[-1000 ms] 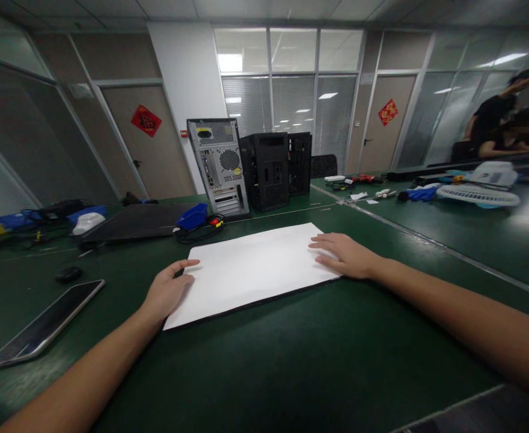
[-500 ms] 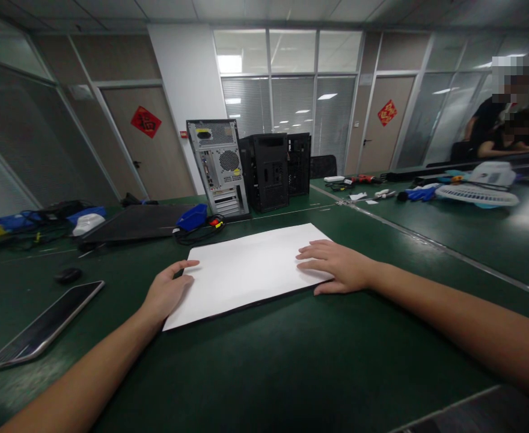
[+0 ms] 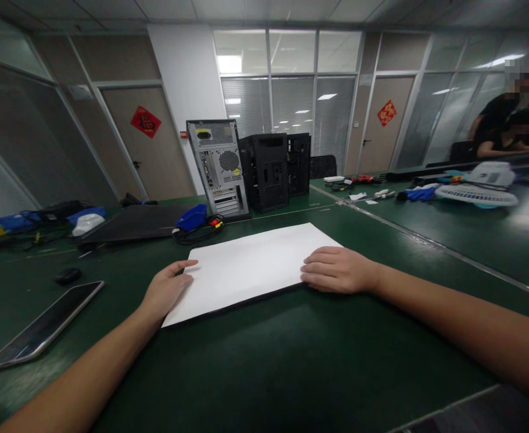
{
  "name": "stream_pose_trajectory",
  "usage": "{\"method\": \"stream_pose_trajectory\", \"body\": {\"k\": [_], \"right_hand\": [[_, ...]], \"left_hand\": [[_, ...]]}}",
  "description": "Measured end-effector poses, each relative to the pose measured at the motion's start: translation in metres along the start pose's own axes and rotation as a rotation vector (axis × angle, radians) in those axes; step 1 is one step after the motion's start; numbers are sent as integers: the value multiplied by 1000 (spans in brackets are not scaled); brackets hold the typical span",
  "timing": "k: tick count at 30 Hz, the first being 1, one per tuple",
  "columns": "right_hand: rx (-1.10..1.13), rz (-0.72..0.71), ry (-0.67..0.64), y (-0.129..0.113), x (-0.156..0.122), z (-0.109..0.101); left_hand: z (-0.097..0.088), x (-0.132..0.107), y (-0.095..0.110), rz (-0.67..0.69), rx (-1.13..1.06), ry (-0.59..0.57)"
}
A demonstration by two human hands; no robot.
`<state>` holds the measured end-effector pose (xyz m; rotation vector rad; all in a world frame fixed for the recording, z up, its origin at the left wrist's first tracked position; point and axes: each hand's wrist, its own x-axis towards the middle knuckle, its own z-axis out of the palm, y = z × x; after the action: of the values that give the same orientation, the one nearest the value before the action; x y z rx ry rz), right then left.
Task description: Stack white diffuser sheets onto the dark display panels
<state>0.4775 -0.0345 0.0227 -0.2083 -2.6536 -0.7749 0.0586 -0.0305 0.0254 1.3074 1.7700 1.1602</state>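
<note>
A blank white sheet of paper [image 3: 246,270] lies in front of me, tilted slightly, with a thin dark edge showing beneath its near side. At its left end is my left hand [image 3: 165,290], forefinger and thumb apart and stretched onto the paper; its other fingers are hidden. My right hand [image 3: 339,270] rests palm down over the right end. Its fingers lie side by side on the sheet, slightly bent, and the thumb is out of sight.
The green table [image 3: 255,367] bears a tablet-like device [image 3: 45,328] and a black mouse [image 3: 68,275] at left. Computer cases [image 3: 264,171] stand behind the paper, near a blue object with cables [image 3: 192,218]. A white fan [image 3: 476,193] lies far right; people [image 3: 499,126] are beyond.
My right hand's fingers have drawn together and flattened from a spread pose, and its thumb has gone out of view. My left hand and the paper have barely moved.
</note>
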Motion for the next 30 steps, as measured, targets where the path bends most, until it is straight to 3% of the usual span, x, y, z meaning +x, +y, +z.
{"method": "stream_pose_trajectory", "body": {"k": [3, 11, 18, 23, 30], "right_hand": [[-46, -36, 43, 0, 0, -5], [-92, 85, 133, 6, -5, -14], [-41, 60, 96, 6, -7, -4], [-62, 3, 30, 4, -7, 3], [16, 41, 30, 4, -4, 4]], "left_hand": [[-2, 4, 1, -18, -79, 4], [-1, 3, 1, -69, -392, 20], [1, -2, 2, -99, -289, -12], [2, -3, 4, -134, -300, -13], [-2, -5, 10, -142, -366, -13]]}}
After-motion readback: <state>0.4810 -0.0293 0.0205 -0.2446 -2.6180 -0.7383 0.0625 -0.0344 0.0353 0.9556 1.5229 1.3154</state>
